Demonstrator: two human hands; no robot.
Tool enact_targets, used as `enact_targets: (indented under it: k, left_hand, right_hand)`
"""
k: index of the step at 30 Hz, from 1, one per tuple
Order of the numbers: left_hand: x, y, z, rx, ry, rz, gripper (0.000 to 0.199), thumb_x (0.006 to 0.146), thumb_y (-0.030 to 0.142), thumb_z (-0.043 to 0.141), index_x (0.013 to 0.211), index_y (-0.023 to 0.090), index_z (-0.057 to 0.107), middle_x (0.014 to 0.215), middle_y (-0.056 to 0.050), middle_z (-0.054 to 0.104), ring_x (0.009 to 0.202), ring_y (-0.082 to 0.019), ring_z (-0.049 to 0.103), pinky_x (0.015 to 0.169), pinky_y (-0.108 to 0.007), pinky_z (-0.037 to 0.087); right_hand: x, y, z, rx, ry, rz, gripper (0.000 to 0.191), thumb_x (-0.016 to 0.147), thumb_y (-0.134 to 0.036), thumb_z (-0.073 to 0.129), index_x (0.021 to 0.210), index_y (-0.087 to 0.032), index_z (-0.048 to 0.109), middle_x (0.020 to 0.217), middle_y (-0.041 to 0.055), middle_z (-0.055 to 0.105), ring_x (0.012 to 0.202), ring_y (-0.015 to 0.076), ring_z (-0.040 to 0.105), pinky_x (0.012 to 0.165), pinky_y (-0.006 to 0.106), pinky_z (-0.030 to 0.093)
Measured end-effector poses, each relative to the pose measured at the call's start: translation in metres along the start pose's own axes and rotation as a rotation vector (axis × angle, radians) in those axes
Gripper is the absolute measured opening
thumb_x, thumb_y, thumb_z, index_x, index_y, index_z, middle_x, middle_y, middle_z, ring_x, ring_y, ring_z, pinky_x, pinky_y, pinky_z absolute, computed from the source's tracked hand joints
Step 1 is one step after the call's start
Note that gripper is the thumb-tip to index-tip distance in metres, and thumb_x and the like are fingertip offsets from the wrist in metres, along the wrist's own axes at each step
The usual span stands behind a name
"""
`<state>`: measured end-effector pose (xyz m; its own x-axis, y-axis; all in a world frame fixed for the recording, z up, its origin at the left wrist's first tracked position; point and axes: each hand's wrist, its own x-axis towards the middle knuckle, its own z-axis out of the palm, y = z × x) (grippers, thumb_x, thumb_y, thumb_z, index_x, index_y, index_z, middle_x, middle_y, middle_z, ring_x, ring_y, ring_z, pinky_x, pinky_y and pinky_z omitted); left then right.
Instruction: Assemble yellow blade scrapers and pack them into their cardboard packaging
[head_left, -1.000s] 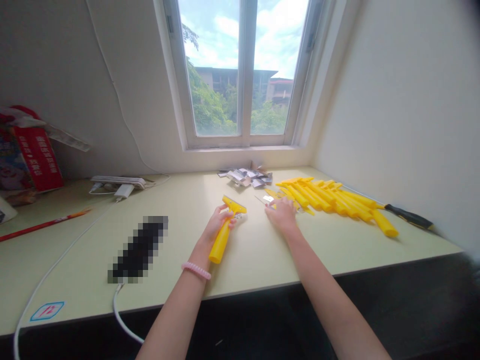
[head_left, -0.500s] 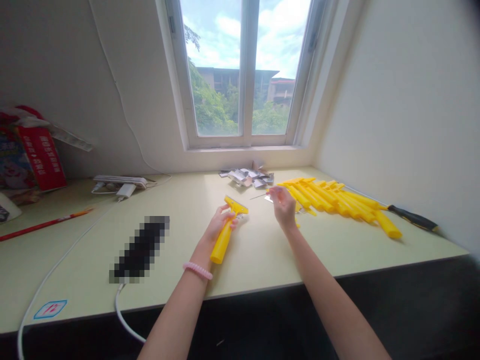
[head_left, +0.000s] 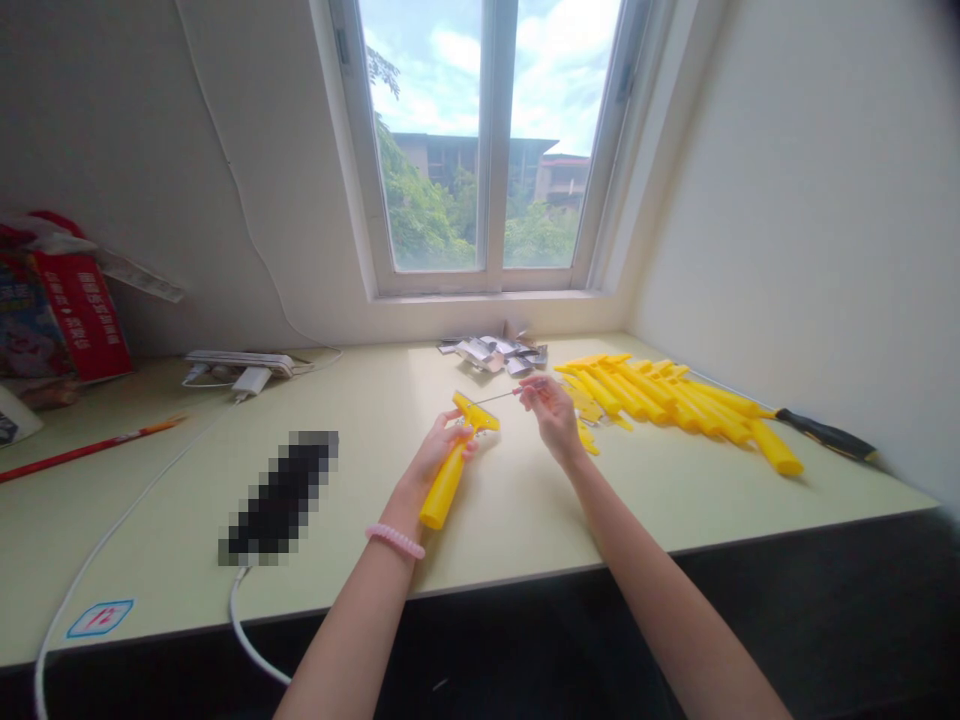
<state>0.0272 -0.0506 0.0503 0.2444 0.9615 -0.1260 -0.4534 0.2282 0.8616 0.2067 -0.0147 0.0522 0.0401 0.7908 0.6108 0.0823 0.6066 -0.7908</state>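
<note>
My left hand [head_left: 442,445] is closed round the neck of a yellow scraper [head_left: 444,487], its handle toward me and its wide head pointing away. Between the fingers of my right hand [head_left: 551,412] is a thin screwdriver [head_left: 495,398]; its metal shaft reaches left to the scraper's head. Whether the tip sits on a screw is too small to tell. Right of that hand lie small yellow parts [head_left: 589,437], partly hidden by it. Beyond them a row of yellow scraper handles [head_left: 660,400] is piled on the table.
Metal blades or plates [head_left: 495,352] lie heaped below the window. A black-handled screwdriver [head_left: 825,436] rests by the right wall. To the left are a blurred-out dark phone-like object [head_left: 281,495] with a white cable, a power strip [head_left: 240,365] and a red stick [head_left: 90,450].
My right hand has moved slightly left and down, bringing the screwdriver's tip to the scraper's head. The left hand and scraper have barely shifted.
</note>
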Motion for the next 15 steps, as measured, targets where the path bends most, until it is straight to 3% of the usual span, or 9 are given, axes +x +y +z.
enact_targets:
  k: [15]
  left_hand:
    - [-0.0005, 0.0006, 0.0005, 0.011, 0.001, -0.003, 0.048, 0.066, 0.004, 0.051, 0.11, 0.017, 0.034, 0.082, -0.007, 0.057, 0.046, -0.004, 0.044, 0.042, -0.016, 0.03]
  right_hand:
    - [-0.0004, 0.0007, 0.0009, 0.026, -0.016, 0.039, 0.022, 0.079, -0.042, 0.051, 0.087, -0.021, 0.053, 0.076, 0.0027, 0.06, 0.065, 0.014, 0.053, 0.061, 0.029, 0.044]
